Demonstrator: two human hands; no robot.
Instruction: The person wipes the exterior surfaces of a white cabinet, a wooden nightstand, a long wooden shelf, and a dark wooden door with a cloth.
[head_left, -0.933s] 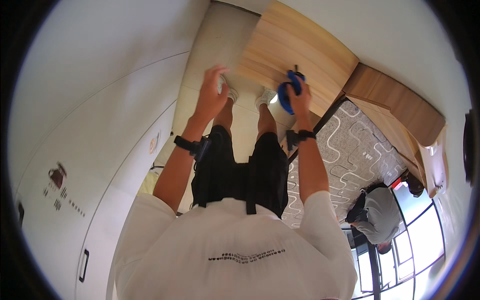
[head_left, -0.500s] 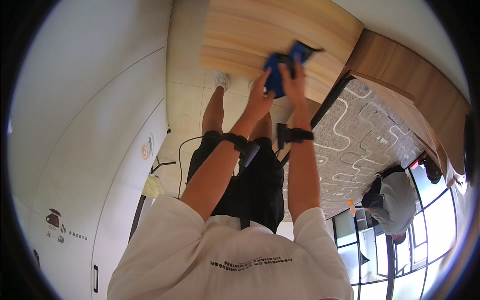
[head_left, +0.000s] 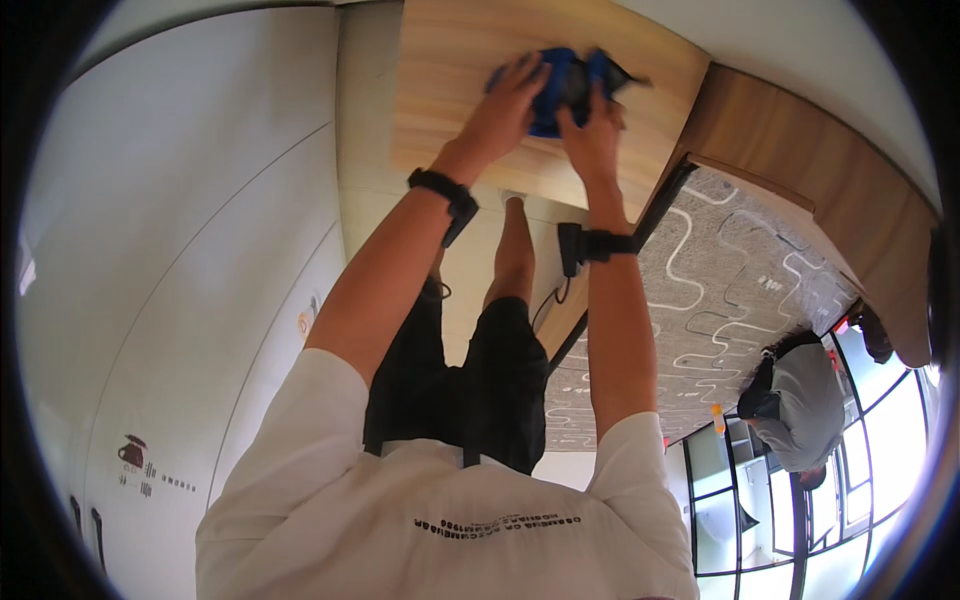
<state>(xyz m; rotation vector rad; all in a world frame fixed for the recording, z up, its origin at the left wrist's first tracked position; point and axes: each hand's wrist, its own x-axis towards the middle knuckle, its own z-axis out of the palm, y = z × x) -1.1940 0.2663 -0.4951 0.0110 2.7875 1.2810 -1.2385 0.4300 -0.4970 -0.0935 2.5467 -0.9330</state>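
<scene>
A soft-looking blue and black item (head_left: 549, 98) is over the wooden tabletop (head_left: 450, 110); motion blur hides its exact kind. Its right end sticks out as a dark pointed flap (head_left: 618, 74). My left hand (head_left: 505, 105) grips its left side, the fingers reaching over the blue part. On the near right side my right hand (head_left: 596, 135) has hold of it, with the thumb toward the black middle and the fingers by the flap. Black bands with small boxes are strapped round both my wrists.
White cabinet doors (head_left: 200, 200) rise along the left. A wooden ledge (head_left: 790, 140) runs off to the right, beside a grey carpet (head_left: 690, 290) with curving lines. Another person in a grey top (head_left: 810, 400) is at the far right, near tall windows (head_left: 890, 450).
Both hands have moved farther forward over the tabletop with the blue and black item. The left hand has shifted to its left side, and the hands are wider apart.
</scene>
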